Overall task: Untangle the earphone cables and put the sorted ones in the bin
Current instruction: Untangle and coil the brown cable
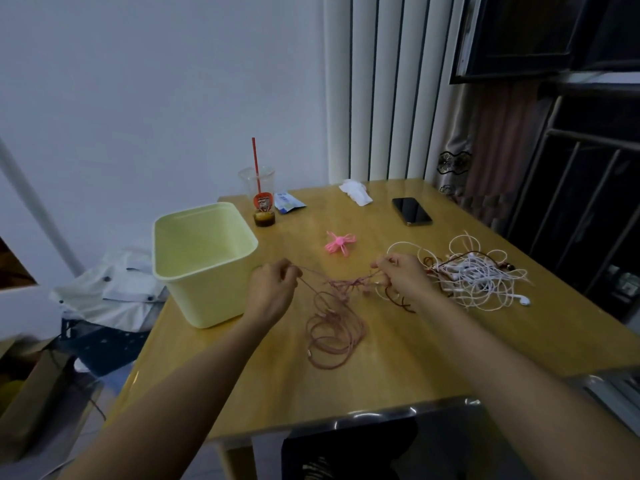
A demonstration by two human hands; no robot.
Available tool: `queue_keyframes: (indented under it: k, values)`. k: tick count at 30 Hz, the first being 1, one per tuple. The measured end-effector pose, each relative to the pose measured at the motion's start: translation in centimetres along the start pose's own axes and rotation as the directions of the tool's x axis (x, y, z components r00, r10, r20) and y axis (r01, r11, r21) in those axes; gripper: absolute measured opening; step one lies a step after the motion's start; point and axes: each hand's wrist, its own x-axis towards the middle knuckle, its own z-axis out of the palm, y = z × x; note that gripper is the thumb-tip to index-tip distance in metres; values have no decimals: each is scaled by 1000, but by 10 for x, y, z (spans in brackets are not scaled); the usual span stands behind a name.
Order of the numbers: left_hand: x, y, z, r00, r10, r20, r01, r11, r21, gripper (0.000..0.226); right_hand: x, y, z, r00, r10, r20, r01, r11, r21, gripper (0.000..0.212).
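Pinching the pink cable [332,282] taut between left hand [273,289] and right hand [401,277], I see it running left-right above the table [381,358]; the bin [204,268] sits just beside my left.

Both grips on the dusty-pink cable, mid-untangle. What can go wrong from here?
1. Pulling the dusty-pink cable taut between the left grip and the right grip may tighten the knot by the right one.
2. The dark red cable beside the right grip seems to run into the white tangle, so it could drag along.
3. Slack loops on the table may re-snag.
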Motion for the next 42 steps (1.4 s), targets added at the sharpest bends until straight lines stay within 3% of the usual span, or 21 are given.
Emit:
queue_keyframes:
  k: [3, 6, 10, 12, 15, 19, 21, 23, 25, 27, 30, 32, 33, 35, 37, 42]
  values:
    - [-4, 12, 2, 1000, 24, 4, -24, 992, -123, 20, -2, 1, -3, 999, -34, -34, 31, 996, -80, 20]
    - [-7, 32, 3, 999, 53, -10, -54, 967, -249, 22, -14, -13, -7, 965, -257, -47, 256, 967, -12, 24]
    - [-15, 71, 9, 989, 141, 44, -113, 915, -387, 24, -30, -33, 5, 846, -334, 416, 322, 941, 100, 51]
    - [-16, 83, 13, 986, 163, 31, -135, 897, -421, 25, -30, -31, 5, 810, -306, 499, 320, 945, 61, 39]
    - [-3, 73, 16, 992, 117, -49, -126, 956, -267, 22, -26, -24, -16, 859, -275, 433, 293, 956, 27, 14]
    - [8, 55, 14, 992, 53, -112, -74, 980, -185, 29, -20, -17, -52, 903, -199, 380, 85, 951, 296, 10]
    - [13, 54, 14, 998, -7, 58, 11, 997, -78, 33, -17, -18, -57, 902, -190, 388, 37, 929, 369, 14]
    - [14, 50, 16, 940, -82, 332, 29, 987, 161, 30, -16, -18, -56, 916, -181, 359, 21, 912, 409, 17]
    - [9, 45, 20, 900, -73, 430, -121, 906, 406, 25, -16, -19, -54, 935, -148, 321, 2, 910, 414, 18]
    - [-3, 42, 29, 936, 45, 349, -225, 839, 496, 44, -16, -18, -52, 954, -102, 283, -10, 930, 368, 19]
    - [-26, 49, 35, 959, 250, 137, -285, 814, 506, 61, -18, -15, -50, 968, -38, 247, -34, 958, 284, 18]
    - [-35, 44, 38, 908, 396, 139, -413, 784, 463, 54, -19, -15, -47, 974, -23, 226, -45, 956, 290, 19]
    - [-38, 42, 39, 885, 414, 213, -466, 784, 410, 52, -20, -15, -46, 975, -16, 221, -52, 953, 297, 20]
    - [-46, 40, 42, 839, 337, 427, -506, 772, 385, 48, -20, -15, -43, 973, -13, 231, -63, 946, 317, 21]
    - [-50, 36, 47, 812, 245, 530, -531, 688, 495, 38, -20, -15, -40, 967, -25, 255, -69, 932, 355, 22]
    - [-32, 0, 28, 916, 148, 372, -399, 425, 813, 35, -16, -14, -35, 955, -51, 292, -90, 889, 450, 24]
